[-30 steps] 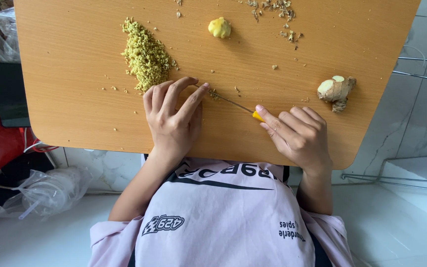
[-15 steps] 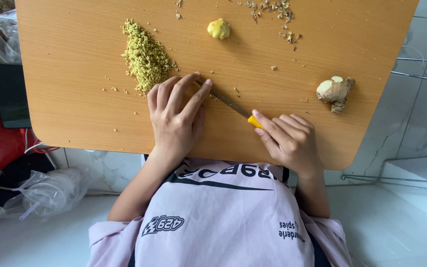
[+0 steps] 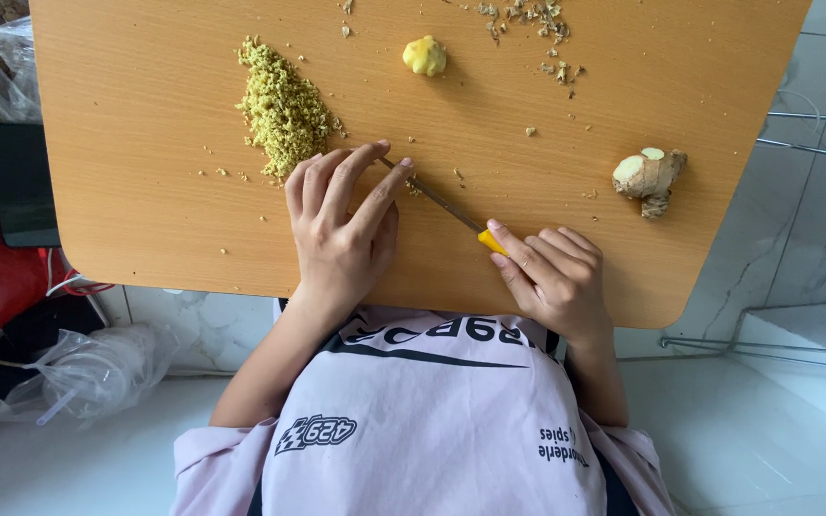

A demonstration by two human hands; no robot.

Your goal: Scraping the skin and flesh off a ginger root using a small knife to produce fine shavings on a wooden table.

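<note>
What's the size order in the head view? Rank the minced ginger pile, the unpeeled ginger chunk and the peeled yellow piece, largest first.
1. minced ginger pile, clearly largest.
2. unpeeled ginger chunk.
3. peeled yellow piece, smallest.
All three lie on one wooden board, so nearness to the camera hardly matters.

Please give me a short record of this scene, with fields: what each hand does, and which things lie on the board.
surface: wooden board
left hand: flat on the board, fingers spread over the knife blade, beside the minced pile
right hand: closed on the yellow knife handle
knife: blade low on the board, under the left fingers
minced pile: yellow-green, heaped
peeled piece: small, yellow, apart
ginger root: partly cut, near the right edge
scraps: peel bits at the far edge
</note>
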